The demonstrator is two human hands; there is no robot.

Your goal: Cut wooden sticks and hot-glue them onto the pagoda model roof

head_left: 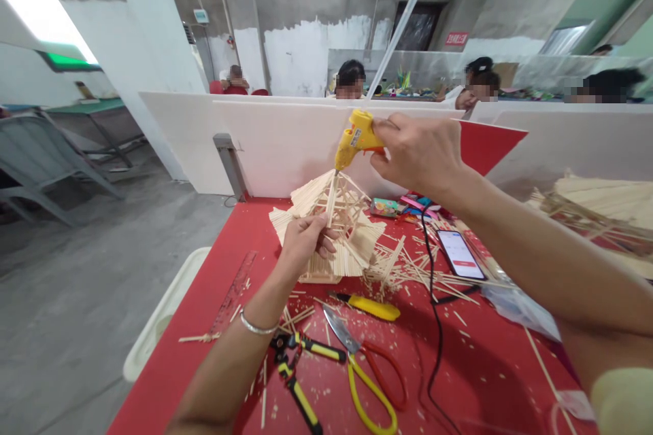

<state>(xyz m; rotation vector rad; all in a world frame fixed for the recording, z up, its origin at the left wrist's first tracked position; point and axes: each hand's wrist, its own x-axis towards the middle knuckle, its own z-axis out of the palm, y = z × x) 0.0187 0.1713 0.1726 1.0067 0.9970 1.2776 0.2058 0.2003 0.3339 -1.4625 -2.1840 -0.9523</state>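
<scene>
A yellow hot glue gun is gripped in my right hand, its nozzle pointing down at the top of a wooden stick model. The model looks like a small tiered roof of pale thin sticks, with part of its frame exposed on the right. My left hand is at the front of the model, thumb and fingers closed on a pale wooden stick that runs up to the nozzle. The tips of some left fingers are partly hidden.
On the red table lie scissors, pliers, a yellow-handled cutter, loose sticks, a clear ruler and a phone. A black cord crosses the right side. White panels stand behind; people sit beyond.
</scene>
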